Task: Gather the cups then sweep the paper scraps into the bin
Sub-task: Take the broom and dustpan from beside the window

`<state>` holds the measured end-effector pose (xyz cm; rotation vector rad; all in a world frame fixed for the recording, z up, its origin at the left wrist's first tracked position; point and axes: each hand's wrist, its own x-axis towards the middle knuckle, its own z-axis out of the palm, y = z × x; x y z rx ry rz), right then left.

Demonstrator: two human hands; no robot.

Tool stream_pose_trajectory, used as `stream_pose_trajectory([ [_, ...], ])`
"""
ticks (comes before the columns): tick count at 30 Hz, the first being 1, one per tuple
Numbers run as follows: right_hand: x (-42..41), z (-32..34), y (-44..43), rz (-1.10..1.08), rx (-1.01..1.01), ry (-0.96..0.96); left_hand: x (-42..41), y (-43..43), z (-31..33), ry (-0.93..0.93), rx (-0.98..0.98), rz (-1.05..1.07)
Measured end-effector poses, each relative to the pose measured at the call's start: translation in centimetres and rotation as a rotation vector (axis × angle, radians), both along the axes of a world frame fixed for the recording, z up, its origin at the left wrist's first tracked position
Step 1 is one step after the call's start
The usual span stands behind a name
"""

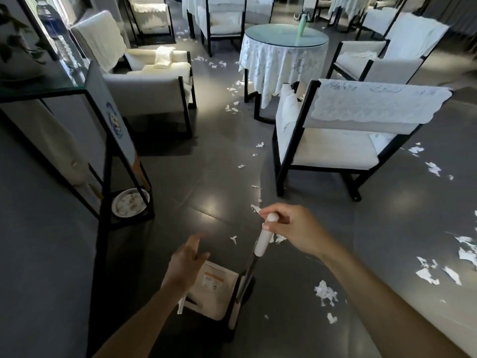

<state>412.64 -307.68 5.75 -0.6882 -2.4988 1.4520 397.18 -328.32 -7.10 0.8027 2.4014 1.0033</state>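
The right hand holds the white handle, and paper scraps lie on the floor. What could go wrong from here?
1. The right hand grips the white handle only at its top end, so it may swing or slip.
2. Paper scraps lie close to the chair legs and beside the round table; sweeping could miss them or knock the furniture.

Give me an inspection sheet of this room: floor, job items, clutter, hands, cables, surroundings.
Surface: dark glossy floor, littered.
Job's things: paper scraps strewn over the floor; handle standing over what looks like a dustpan; no cups or bin seen.
Clutter: green bottle on round table; dish on a low shelf.
Hands: right hand grips the handle's top; left hand open above the dustpan, holding nothing.
Cables: nothing seen.
Surroundings: white armchairs; glass shelf unit at left.
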Motion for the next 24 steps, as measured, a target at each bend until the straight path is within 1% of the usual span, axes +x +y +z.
stream_pose_trajectory([
  [4, -0.3, 0.5, 0.3, 0.036, 0.150, -0.101, -0.9, -0.8, 0.3, 0.003, 0.002, 0.067],
  [11, -2.3, 4.6, 0.8, -0.047, 0.251, 0.033, -2.4, -2.6, 0.9, -0.019, 0.025, 0.145],
  [17, -2.9, 5.9, 1.0, -0.047, 0.258, 0.041, -1.9, -2.4, 1.1, -0.019, 0.022, 0.128],
  [24, -2.0, 2.4, 0.2, -0.052, 0.201, -0.071, -1.5, -2.1, 1.2, 0.028, -0.018, 0.056],
])
